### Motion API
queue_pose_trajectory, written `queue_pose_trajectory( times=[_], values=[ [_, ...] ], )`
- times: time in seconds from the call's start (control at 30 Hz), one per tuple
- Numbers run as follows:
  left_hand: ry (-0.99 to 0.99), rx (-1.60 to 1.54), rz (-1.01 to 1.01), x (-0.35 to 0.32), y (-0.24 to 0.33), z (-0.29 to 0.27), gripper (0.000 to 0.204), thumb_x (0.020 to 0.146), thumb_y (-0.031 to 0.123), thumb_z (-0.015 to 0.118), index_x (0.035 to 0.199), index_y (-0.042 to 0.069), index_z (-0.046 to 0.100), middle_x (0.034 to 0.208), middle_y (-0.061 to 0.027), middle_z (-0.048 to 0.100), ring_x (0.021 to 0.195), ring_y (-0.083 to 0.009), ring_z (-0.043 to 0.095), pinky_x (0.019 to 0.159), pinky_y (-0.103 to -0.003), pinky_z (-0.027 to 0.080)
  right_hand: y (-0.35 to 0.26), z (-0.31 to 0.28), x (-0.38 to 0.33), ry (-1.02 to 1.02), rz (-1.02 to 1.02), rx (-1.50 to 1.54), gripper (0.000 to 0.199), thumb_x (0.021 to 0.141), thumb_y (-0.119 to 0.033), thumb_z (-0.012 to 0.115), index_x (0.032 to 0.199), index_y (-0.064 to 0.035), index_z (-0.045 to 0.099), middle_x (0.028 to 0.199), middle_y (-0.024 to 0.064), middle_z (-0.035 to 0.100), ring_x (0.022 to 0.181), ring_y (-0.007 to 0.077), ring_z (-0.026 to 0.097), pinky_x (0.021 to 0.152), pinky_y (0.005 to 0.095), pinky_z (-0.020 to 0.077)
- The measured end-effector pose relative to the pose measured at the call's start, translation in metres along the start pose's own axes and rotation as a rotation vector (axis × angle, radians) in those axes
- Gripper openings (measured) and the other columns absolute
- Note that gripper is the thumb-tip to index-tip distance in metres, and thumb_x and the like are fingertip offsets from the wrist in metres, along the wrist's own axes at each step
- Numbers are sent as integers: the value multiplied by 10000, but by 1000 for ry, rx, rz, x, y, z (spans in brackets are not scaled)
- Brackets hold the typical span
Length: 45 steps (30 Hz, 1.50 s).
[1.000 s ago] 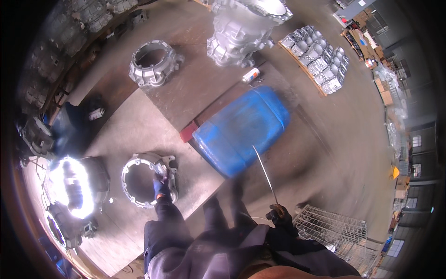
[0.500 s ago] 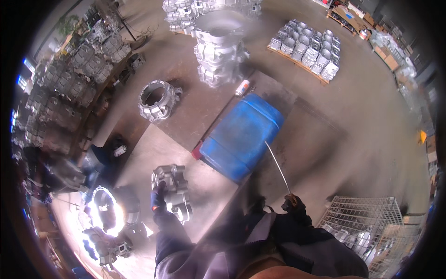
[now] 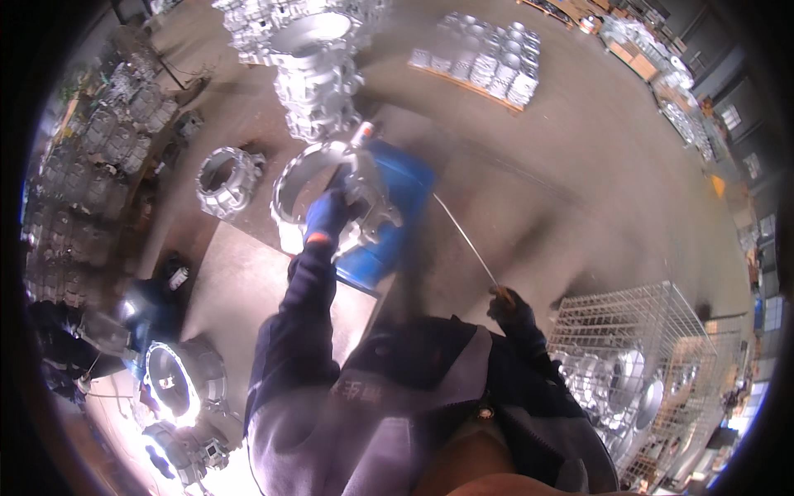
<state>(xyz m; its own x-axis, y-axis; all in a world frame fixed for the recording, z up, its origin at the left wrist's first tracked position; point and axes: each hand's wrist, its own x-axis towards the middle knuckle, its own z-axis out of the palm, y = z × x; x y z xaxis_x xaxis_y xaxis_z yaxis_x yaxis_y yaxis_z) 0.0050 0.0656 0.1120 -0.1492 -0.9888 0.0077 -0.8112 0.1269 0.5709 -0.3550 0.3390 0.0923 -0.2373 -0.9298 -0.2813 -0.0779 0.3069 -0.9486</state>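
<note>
A silver cast-metal housing with a wide round opening is gripped in my left hand, which wears a blue glove. The housing is raised and covers part of a blue plastic drum lying on its side. Off to the right, my dark-gloved right hand is closed round the brownish handle of a thin, straight metal rod. The rod slants up and left, its tip beside the drum's right edge.
Another ring-shaped housing stands left of the drum, with a tall stack of housings behind. Brightly lit housings sit at lower left. A wire cage holding metal parts stands at right. Farther back is a loaded pallet.
My left hand has lifted the housing off the pale surface and carried it forward over the drum. My right hand still grips the rod. The whole view has shifted.
</note>
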Motion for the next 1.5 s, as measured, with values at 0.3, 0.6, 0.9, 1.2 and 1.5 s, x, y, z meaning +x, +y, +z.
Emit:
queue_pose_trajectory(
  times=[0.3,0.6,0.9,1.2,1.5],
  values=[
    [-139,316,91,4,36,109,449,684,519,754,924,146,685,976,-117,685,957,-321,649,818,-437,500,-109,3,21,31,-150,-845,307,861,-350,600,1027,-97,650,834,168,667,806,365,644,726,428,515],
    [231,155,329,-40,37,82,665,705,388,689,1272,99,499,1289,-156,503,1234,-346,431,1074,-483,297,-182,105,134,-22,-133,-1157,400,885,-441,529,954,-81,690,882,190,673,835,383,648,728,429,507],
    [282,198,-87,-144,-78,59,550,706,262,644,1220,90,549,1213,-126,546,1194,-301,473,1066,-474,296,-221,166,128,-289,-281,-1348,452,935,-479,471,1198,-151,636,1123,131,659,1026,309,628,876,367,475],
    [254,242,25,-96,-69,32,731,705,385,708,1318,79,454,1313,-139,499,1265,-291,433,1103,-449,268,-207,81,71,-385,-48,-1081,352,775,-373,687,880,-39,649,681,115,650,635,247,652,648,370,495],
    [-385,235,376,8,4,49,622,697,543,717,1121,93,646,1145,-139,627,1052,-324,570,899,-424,433,-145,11,34,31,6,-946,306,861,-356,607,968,-76,666,789,156,671,729,319,649,679,407,499]
  ],
)
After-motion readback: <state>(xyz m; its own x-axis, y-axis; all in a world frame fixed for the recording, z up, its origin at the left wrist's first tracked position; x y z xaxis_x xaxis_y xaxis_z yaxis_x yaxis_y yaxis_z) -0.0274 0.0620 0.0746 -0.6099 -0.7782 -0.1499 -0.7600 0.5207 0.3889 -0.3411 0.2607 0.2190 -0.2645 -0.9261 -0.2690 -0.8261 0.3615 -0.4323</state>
